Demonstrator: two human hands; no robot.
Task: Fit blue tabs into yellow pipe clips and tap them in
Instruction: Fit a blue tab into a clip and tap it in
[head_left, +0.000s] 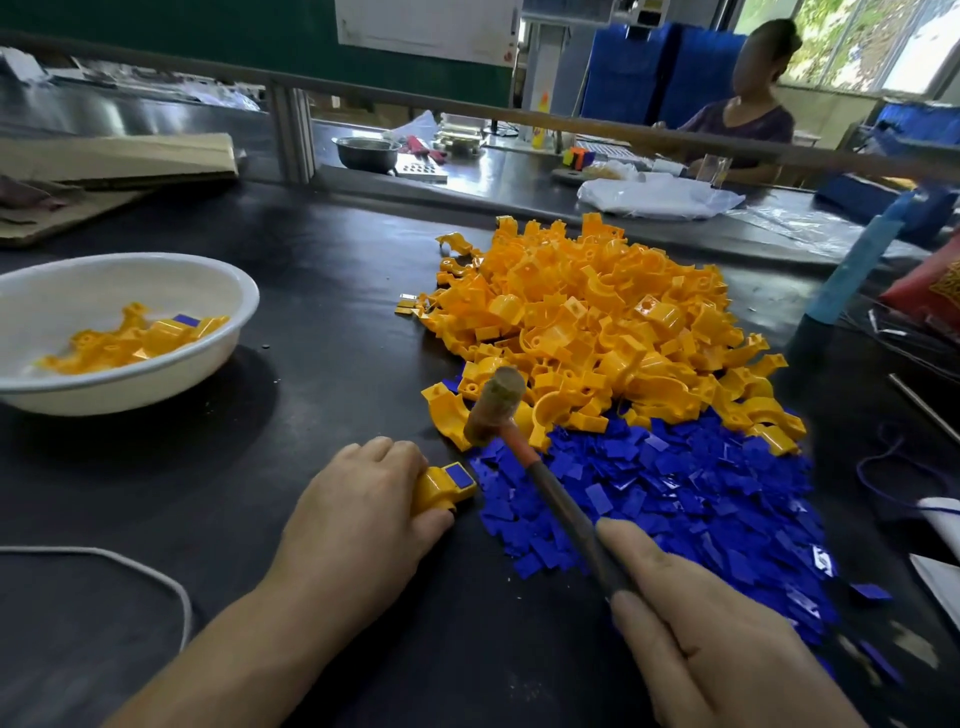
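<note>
My left hand (358, 514) grips a yellow pipe clip (441, 488) against the black table, with a blue tab (458, 476) seated in its top face. My right hand (711, 623) holds the handle of a small mallet (496, 405), whose head hovers just above and to the right of that clip. A big heap of yellow clips (597, 322) lies behind the mallet, and a spread of loose blue tabs (675, 499) lies under the handle.
A white bowl (130, 384) at the left holds several yellow clips, one with a blue tab. Cardboard lies at the far left. A white cord crosses the near left. A blue post (852, 270) stands at the right. Another person sits beyond the rail.
</note>
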